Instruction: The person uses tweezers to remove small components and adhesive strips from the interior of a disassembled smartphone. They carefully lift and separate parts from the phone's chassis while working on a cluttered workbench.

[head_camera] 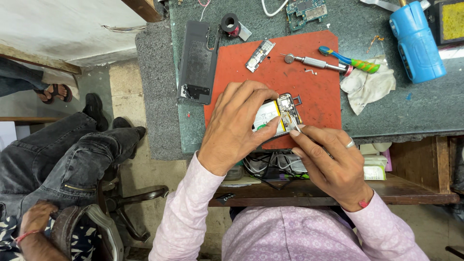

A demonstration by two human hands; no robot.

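Phone [282, 113] — under left-hand [237, 121] grip

bright, even daylight | soft shadows | sharp centre | edges bowed, perhaps slightly blurred

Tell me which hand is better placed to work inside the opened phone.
Right hand: likely, since its fingertips hold tweezers at the opened phone. Left hand lies over the phone, steadying it.

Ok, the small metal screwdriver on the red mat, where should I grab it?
Take the screwdriver by its straight silver shaft, pinching from above. It lies flat on the red mat, and the toothbrush crowds its far end, so stay nearer the round cap.
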